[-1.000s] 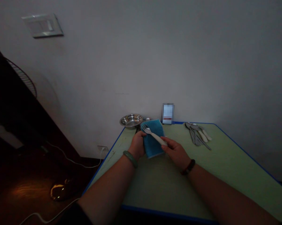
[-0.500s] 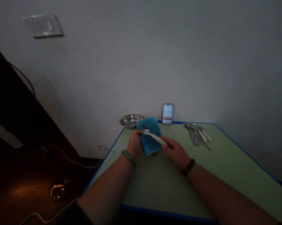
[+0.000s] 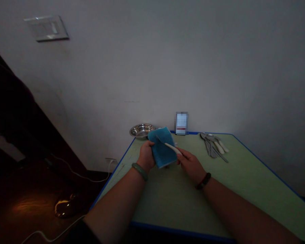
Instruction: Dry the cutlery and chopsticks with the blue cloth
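Note:
My left hand (image 3: 146,156) grips the left edge of a blue cloth (image 3: 164,154), thumb on top, holding it up above the table. A fork (image 3: 172,147) with a white handle is pinched by its handle end in my right hand (image 3: 189,162). The fork's metal head lies over the face of the cloth, turned nearly edge-on to me. Fingers of my left hand behind the cloth are hidden.
A steel bowl (image 3: 142,129) stands at the back left of the green table (image 3: 177,203). Several spoons and other cutlery (image 3: 213,145) lie in a pile at the back right. A phone (image 3: 181,123) leans against the wall. A white cable (image 3: 96,180) runs at the left.
My right hand has rolled the fork from facing up to nearly edge-on and drawn it slightly to the right. My left hand and the cloth have barely moved.

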The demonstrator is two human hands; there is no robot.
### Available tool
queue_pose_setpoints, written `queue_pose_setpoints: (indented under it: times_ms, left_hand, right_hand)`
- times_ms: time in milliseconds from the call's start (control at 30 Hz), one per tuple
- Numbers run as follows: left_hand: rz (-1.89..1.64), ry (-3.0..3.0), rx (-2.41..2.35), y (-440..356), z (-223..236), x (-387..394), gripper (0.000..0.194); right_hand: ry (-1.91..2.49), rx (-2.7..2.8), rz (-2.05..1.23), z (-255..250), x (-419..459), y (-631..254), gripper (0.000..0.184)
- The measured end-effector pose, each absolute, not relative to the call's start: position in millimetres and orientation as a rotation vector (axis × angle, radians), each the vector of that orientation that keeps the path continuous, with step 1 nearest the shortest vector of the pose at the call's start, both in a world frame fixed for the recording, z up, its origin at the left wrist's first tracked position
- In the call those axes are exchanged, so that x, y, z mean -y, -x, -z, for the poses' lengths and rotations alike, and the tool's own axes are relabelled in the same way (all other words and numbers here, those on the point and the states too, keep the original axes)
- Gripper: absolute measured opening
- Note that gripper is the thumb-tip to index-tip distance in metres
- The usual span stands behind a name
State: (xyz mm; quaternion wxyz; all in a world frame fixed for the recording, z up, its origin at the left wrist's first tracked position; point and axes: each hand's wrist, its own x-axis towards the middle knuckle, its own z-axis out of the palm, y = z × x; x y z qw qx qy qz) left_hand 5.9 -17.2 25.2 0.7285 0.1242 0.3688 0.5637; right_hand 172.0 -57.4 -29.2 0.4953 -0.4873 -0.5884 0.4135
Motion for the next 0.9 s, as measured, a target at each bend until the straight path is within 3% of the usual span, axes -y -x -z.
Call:
queue_pose_setpoints:
  times_ms: [300, 500, 900]
  left_hand:
    - [-1.207, -0.286, -0.795, -6.6, -25.0, 19.1, 0.055]
    - [-1.212, -0.279, -0.796, -6.4, -25.0, 18.9, 0.053]
    - [-1.232, -0.299, -0.79, -4.1, -22.1, 16.2, 0.051]
  right_hand:
    - [1.323, 1.42, -0.917, 28.1, 54.7, -173.7, 0.036]
    - [1.28, 1.307, -0.995, 32.5, 53.3, -171.4, 0.055]
    - [1.265, 1.303, -1.032, 29.1, 53.6, -170.0, 0.054]
